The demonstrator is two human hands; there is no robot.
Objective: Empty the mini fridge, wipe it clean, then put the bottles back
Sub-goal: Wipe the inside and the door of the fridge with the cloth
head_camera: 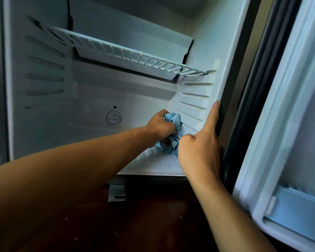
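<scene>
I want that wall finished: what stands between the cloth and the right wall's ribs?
Nothing visible. The left hand grips the blue cloth low beside the ribbed right wall; the right hand rests on the fridge's front edge, nearer the camera.

One view only, from a head-worn wide-angle camera. It looks forward and down into the open white plastic interior of the mini fridge (102,91), from close in front of the opening. Both forearms enter from the bottom edge. The white wire shelf (131,53) crosses the upper frame; the open white door liner (287,124) fills the right edge; dark floor (144,224) lies below. Straight edges bow towards the margins.
</scene>
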